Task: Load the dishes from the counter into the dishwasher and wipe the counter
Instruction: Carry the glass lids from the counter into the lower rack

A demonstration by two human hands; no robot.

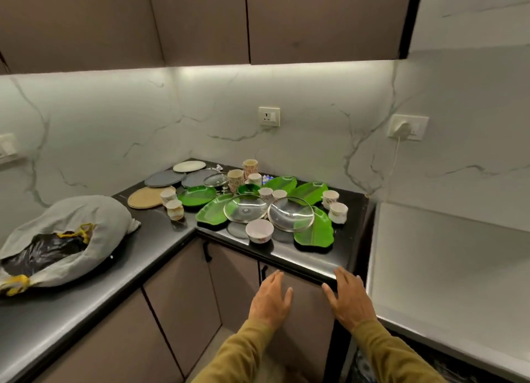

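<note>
Hovering in front of the cabinet doors, your left hand [271, 298] and right hand [348, 299] hold nothing, fingers spread loosely. No dish is loaded yet, I judge; reach over the worktop [304, 258] edge for the white bowl [259, 230], then the glass lids [290, 214], green plates [314, 230] and cups [338, 212] behind.

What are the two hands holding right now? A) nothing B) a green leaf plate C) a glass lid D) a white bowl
A: the left hand and right hand are both open and empty, held in front of the cabinet below the counter edge.
</note>
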